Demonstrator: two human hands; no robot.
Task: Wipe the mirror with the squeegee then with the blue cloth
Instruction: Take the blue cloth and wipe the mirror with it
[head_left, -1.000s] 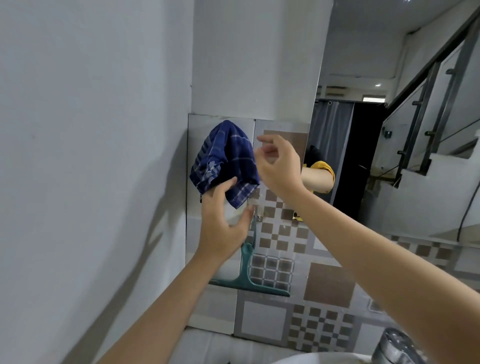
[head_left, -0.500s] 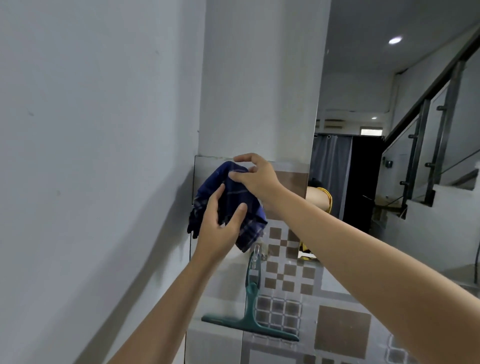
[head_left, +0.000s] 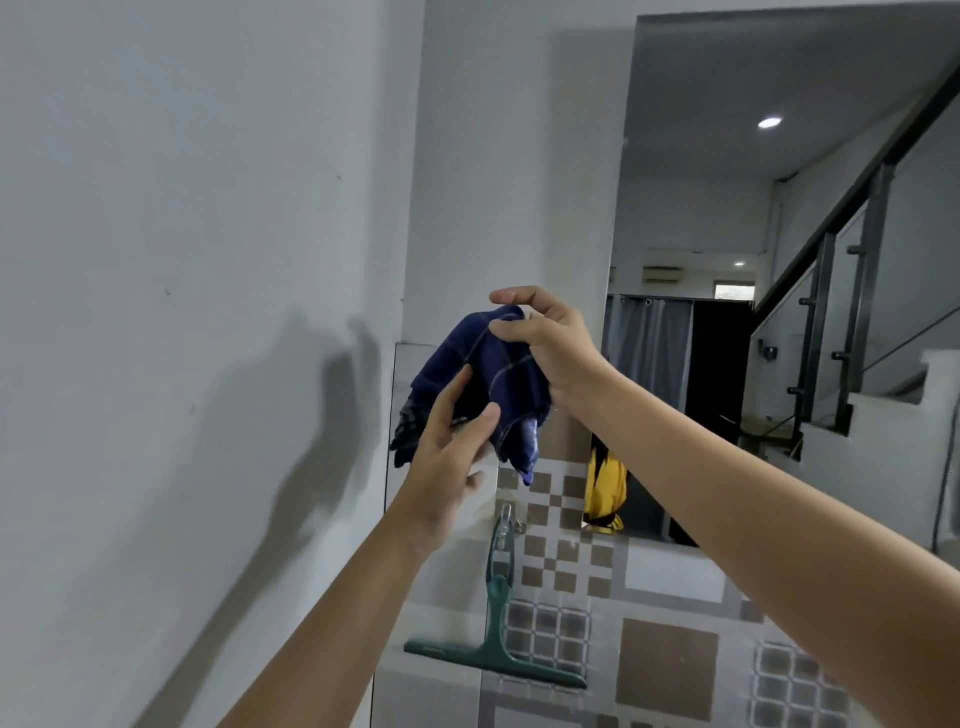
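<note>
Both hands raised mid-frame, sharing the blue checked cloth (head_left: 488, 379). Right hand (head_left: 556, 345) above and to the right, thumb and middle fingers pinched shut on the cloth's top edge, forefinger arched loosely over it. Left hand (head_left: 447, 452) below and to the left, palm turned toward the cloth, thumb (head_left: 483, 418) and fingers closed lightly on its lower folds; bunched fabric hanging between the two hands, one corner dangling down toward lower centre.

Compared with half a second ago: cloth more gathered and lifted clear of the tiled wall, right hand's grip shifted from the cloth's crown to its upper right edge, left hand slid lower on the fabric. View tilted upward and to the right, bringing far more of the mirror (head_left: 779, 260) into the right half of the frame.

Green squeegee (head_left: 498, 639) hanging on the tiled wall (head_left: 665, 660) at lower centre, handle up on a small hook, blade across the bottom, well below the hands and untouched. Reflected in the mirror: staircase railing, ceiling lights, grey curtain, a scrap of yellow sleeve (head_left: 605, 488). Shadows of both arms cast on the plain grey wall (head_left: 182, 260) at left.
</note>
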